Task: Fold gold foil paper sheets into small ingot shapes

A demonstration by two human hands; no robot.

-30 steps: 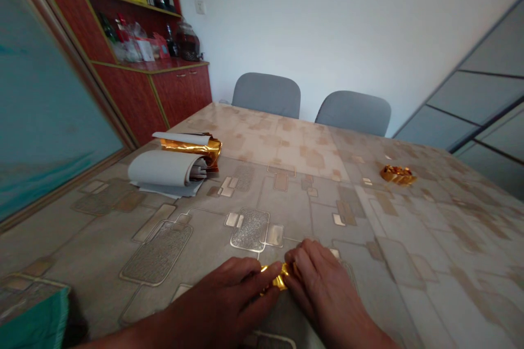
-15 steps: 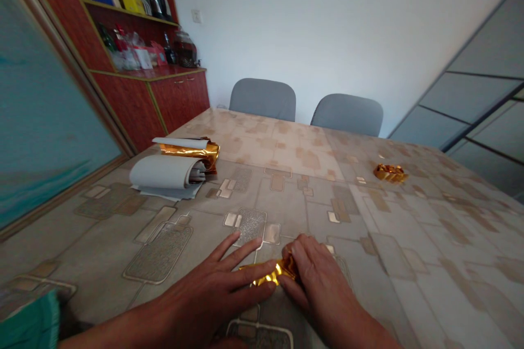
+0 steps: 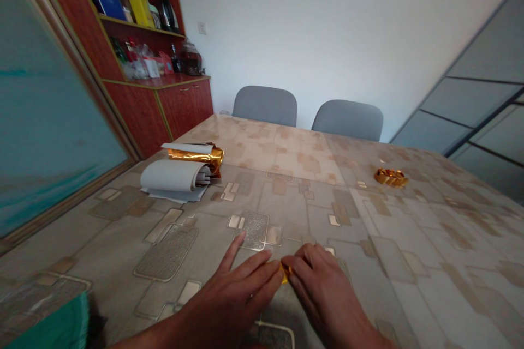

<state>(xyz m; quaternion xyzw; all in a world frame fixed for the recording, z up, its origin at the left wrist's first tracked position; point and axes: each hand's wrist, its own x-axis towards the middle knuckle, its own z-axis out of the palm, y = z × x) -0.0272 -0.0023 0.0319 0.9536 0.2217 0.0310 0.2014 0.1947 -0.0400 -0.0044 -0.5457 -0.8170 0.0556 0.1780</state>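
Pressing gold foil (image 3: pixel 284 272) onto the tabletop (image 3: pixel 319 207), near edge. Left hand (image 3: pixel 233 297) fingers spread flat over it; right hand (image 3: pixel 327 294) fingers bunched, pinching its end. Firm, even pressure along the crease seems best, since foil tears easily.

Gold foil (image 3: pixel 285 272), beige geometric-patterned tablecloth (image 3: pixel 286 196)
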